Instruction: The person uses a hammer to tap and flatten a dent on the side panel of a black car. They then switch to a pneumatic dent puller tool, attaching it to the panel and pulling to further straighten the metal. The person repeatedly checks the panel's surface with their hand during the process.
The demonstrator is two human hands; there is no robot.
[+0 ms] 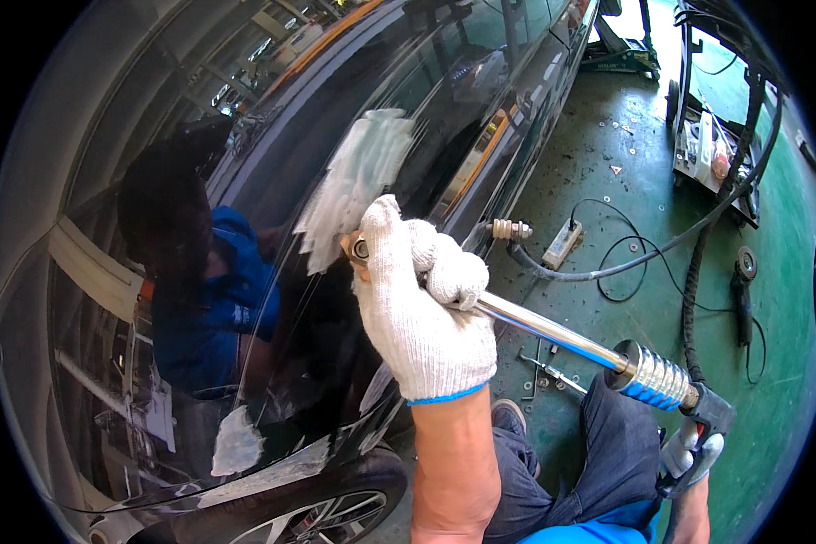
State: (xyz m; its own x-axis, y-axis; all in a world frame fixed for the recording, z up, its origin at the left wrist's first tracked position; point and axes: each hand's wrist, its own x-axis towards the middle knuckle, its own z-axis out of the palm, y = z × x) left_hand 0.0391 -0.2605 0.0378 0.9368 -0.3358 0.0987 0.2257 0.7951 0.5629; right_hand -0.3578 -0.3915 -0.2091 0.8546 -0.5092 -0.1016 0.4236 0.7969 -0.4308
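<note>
A slide-hammer dent puller with a chrome shaft (553,331) runs from the car panel down to the right. My left hand (431,313), in a white knit glove with a blue cuff, is closed round the shaft's front end. At its fingertips a copper-coloured tip piece (360,249) rests at or close to the lower edge of a bare sanded patch (358,172) on the glossy black panel (308,344); contact is hidden. Behind the ribbed sliding weight (657,376) is the black pistol handle (718,410). My gloved right hand (689,453) grips that handle.
Another sanded patch (238,442) lies above the wheel (326,517). A thick cable (626,270) ends in a brass-coloured clamp (512,229) by the car. On the green floor are a power strip (562,243), an angle grinder (744,290), washers and small tools (553,370). A cart (712,154) stands far right.
</note>
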